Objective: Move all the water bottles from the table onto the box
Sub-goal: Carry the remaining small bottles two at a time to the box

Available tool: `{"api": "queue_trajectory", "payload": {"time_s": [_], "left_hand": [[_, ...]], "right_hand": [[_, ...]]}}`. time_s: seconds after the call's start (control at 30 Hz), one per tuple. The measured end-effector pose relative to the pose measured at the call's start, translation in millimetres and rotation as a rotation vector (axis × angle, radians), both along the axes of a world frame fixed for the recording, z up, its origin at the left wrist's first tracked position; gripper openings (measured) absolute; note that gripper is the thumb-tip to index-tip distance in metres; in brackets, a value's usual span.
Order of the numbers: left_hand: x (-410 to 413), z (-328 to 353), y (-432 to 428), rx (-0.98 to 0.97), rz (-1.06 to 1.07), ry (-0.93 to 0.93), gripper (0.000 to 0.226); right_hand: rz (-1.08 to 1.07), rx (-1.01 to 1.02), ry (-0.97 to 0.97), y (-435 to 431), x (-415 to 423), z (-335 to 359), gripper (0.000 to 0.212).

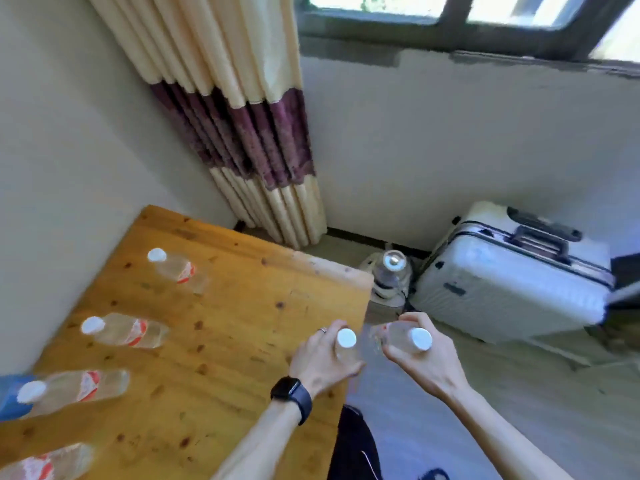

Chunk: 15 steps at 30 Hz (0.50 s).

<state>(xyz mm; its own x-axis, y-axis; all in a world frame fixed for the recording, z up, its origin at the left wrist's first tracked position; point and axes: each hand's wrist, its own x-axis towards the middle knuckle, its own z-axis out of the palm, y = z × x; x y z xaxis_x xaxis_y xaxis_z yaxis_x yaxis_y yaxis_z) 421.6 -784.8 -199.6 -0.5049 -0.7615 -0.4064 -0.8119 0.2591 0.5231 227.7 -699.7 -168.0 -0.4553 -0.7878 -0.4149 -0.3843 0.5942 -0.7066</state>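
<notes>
Head view: my left hand (320,358) gripped the first bottle (346,338), clear with a white cap, over the table's right edge. My right hand (420,363) gripped the second bottle (403,337) just beside it, past the edge and above the floor. Four more bottles (176,270) (126,330) (74,389) (45,462), red-and-white labelled, were on the wooden table (242,306). A white suitcase (502,289) lay near the wall.

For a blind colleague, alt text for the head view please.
The left hand grips one water bottle and the right hand a second bottle, at the edge of a wooden table. Four more bottles sit on it; a white suitcase is on the floor beyond.
</notes>
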Motion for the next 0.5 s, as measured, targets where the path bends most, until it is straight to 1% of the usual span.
{"api": "queue_trajectory", "payload": {"time_s": [0.13,0.23,0.3,0.37,0.43,0.5], "left_hand": [[-119,18,24,-0.063,-0.3,0.039,0.066],[-209,42,70,-0.065,-0.489,0.102,0.063],[-272,60,116,-0.079,-0.644,0.117,0.063],[-322,76,150,-0.106,-0.764,0.128,0.062],[-384,97,211,-0.132,-0.953,0.155,0.061],[-437,117,275,-0.149,-1.089,0.184,0.058]], "right_hand": [[-0.336,-0.067,0.04,89,-78,29,0.041],[-0.592,-0.114,0.093,174,-128,53,0.041],[-0.77,-0.144,0.136,243,-156,70,0.041],[-0.892,-0.137,0.16,292,-176,81,0.039],[-1.071,-0.121,0.201,362,-196,97,0.04],[-1.216,-0.094,0.252,425,-214,105,0.043]]}}
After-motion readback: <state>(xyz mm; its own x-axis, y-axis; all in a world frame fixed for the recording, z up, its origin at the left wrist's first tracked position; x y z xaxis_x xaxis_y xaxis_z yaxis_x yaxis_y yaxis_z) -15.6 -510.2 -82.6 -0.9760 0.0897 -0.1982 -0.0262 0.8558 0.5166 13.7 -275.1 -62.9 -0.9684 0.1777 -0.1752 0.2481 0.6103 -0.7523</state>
